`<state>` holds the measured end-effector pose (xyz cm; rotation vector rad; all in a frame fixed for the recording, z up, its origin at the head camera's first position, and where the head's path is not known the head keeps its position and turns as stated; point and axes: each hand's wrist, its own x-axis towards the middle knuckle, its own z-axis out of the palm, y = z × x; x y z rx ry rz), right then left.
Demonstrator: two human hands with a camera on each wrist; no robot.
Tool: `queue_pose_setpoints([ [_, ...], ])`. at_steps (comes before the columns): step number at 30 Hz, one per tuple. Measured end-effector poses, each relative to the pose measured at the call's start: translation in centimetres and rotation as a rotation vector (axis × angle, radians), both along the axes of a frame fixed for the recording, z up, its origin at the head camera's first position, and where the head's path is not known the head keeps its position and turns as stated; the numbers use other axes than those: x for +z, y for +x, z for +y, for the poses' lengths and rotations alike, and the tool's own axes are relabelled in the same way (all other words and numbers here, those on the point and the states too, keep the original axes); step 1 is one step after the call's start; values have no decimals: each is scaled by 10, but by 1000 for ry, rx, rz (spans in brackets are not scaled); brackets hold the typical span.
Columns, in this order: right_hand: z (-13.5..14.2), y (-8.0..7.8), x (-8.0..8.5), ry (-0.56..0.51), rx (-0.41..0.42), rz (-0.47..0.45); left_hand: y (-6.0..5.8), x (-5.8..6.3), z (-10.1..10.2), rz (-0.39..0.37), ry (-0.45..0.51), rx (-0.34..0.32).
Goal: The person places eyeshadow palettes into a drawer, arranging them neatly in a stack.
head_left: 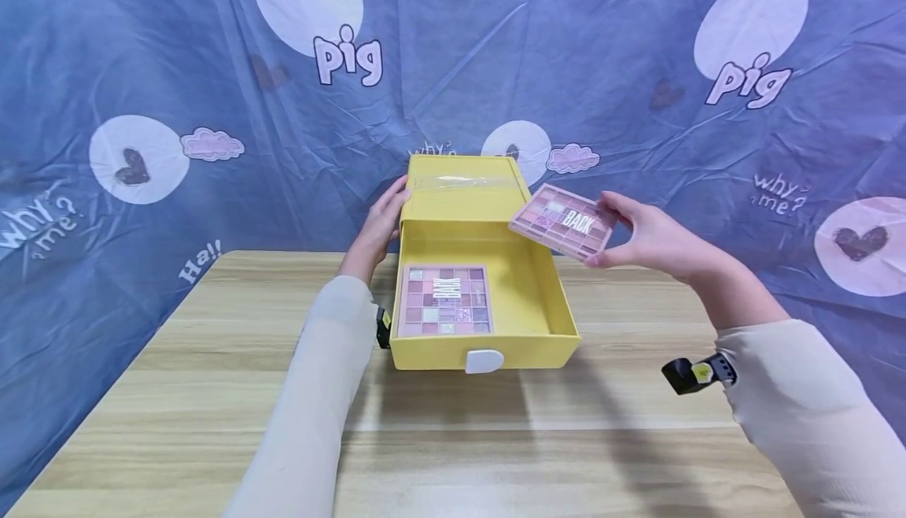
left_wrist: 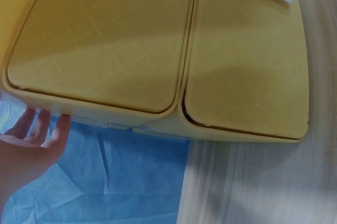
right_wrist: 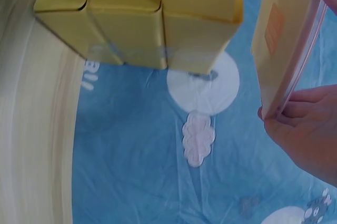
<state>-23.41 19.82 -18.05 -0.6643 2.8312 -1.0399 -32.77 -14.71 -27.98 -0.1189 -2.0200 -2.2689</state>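
Observation:
A yellow drawer box (head_left: 463,202) has its top drawer (head_left: 522,286) pulled out. In the left half of that drawer lies an eyeshadow palette (head_left: 447,302) with a grid of pink and brown pans. My right hand (head_left: 650,241) pinches a second eyeshadow palette (head_left: 555,223) by its right edge, thumb below and fingers above, tilted over the drawer's right side. Its pale back with an orange patch shows in the right wrist view. My left hand (head_left: 378,227) rests its fingertips on the box's left side; extended fingers (left_wrist: 60,132) touch that side in the left wrist view.
The box stands on a wood-grain table (head_left: 233,376), near a blue patterned cloth (head_left: 439,46) hanging behind it. A white pull tab (head_left: 484,361) sticks out from the drawer's front. Clear tape (head_left: 460,181) crosses the box's top.

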Motion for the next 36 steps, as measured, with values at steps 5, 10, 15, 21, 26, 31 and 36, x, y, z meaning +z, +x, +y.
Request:
queue_pose_setpoints([
  [5,-16,-1,0,-25,79,-1,0,-1,0,6,-8,6],
  [10,-35,-3,-1,-47,173,-10,1,0,-2,12,-9,13],
  [15,-51,-3,-6,-46,270,-44,2,1,-3,10,-13,9],
  [21,-68,1,-15,-43,356,-86,2,1,-1,1,-14,7],
  [26,-82,5,-24,-19,418,-94,1,0,0,1,-9,12],
  [31,-92,6,-31,28,464,-92,2,1,1,-6,-13,12],
  [36,-98,6,-36,61,492,-87,2,1,1,-4,-8,8],
])
